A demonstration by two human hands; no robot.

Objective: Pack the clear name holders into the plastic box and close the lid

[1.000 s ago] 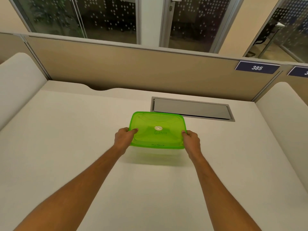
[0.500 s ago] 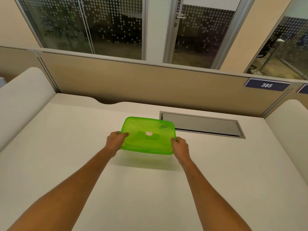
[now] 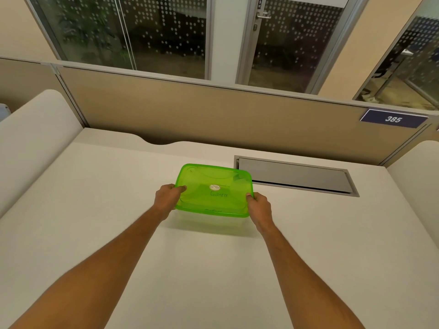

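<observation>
Two hands, left hand [image 3: 168,198] and right hand [image 3: 259,206], one plastic box [image 3: 211,222] under one green lid [image 3: 213,189], one desk [image 3: 95,222], one cable hatch [image 3: 294,175], one numbered sign [image 3: 393,118].

White desk [image 3: 95,210], beige partition [image 3: 213,110], plaque 385 [image 3: 393,119], dotted glass [image 3: 166,32], possibly a plant behind

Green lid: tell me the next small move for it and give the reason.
Probably press down along the near edge to seat it. The green lid already covers the clear box on the desk, with the left hand and right hand gripping its two near corners; whether it has snapped shut cannot be seen.
</observation>
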